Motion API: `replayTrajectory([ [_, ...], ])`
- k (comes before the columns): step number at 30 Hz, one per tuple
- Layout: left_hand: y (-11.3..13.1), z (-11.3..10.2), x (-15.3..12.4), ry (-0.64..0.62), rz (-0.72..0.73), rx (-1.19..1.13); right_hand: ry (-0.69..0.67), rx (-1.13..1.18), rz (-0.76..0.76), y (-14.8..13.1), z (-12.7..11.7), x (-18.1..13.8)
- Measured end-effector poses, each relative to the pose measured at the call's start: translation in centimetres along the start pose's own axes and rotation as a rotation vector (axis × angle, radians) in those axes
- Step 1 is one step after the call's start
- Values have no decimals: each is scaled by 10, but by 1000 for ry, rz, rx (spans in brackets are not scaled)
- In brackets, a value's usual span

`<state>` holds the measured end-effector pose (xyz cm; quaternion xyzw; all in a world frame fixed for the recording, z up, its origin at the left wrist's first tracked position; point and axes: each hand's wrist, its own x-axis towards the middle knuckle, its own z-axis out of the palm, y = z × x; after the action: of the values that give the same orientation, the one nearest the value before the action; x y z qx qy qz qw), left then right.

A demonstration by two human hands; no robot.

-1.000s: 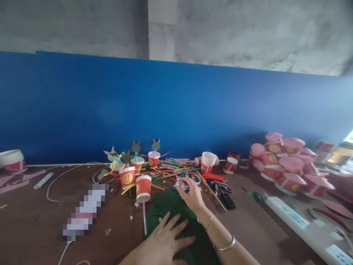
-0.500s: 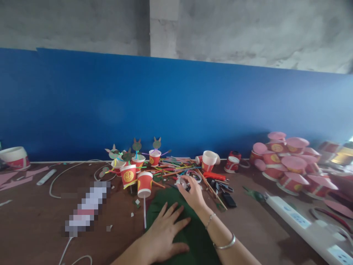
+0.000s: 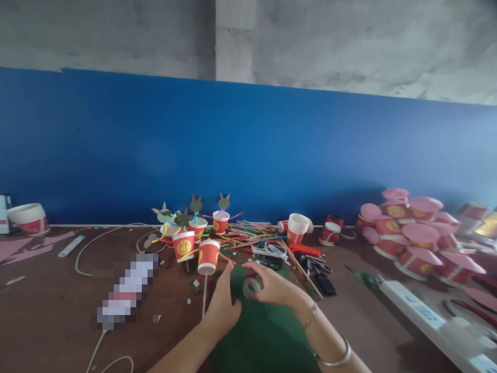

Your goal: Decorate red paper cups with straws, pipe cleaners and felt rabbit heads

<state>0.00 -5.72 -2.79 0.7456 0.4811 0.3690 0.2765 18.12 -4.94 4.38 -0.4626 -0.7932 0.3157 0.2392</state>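
Observation:
A small roll of clear tape point(image 3: 251, 287) is pinched in the fingers of my right hand point(image 3: 272, 286), just above a dark green sheet point(image 3: 264, 331) lying on the brown table point(image 3: 58, 311). My left hand point(image 3: 224, 305) is raised at the sheet's left edge, fingers stretched up beside the roll, holding nothing. An upside-down red paper cup point(image 3: 208, 256) with a white stick under it stands just left of my left hand.
Red cups with green paper animals point(image 3: 194, 220), loose coloured sticks point(image 3: 248, 235), white scissors point(image 3: 272, 251) and a red-handled knife point(image 3: 306, 250) lie behind. Pink-lidded red cups point(image 3: 411, 235) pile at right, near a white power strip point(image 3: 427, 321). White cables point(image 3: 89, 248) run at left.
My right hand has drawn back from the pile of sticks with the tape roll onto the green sheet. My left hand has lifted off the sheet and moved toward the roll.

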Motion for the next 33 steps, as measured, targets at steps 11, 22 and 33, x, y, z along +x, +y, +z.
replayTrajectory([
  [11,21,-15,-4,-61,63,-133,731,-81,159,38,-8,14],
  [22,26,-13,-6,-100,77,47,718,-425,88,61,-7,15],
  [33,50,9,-29,-273,781,553,334,-698,149,45,-12,66],
])
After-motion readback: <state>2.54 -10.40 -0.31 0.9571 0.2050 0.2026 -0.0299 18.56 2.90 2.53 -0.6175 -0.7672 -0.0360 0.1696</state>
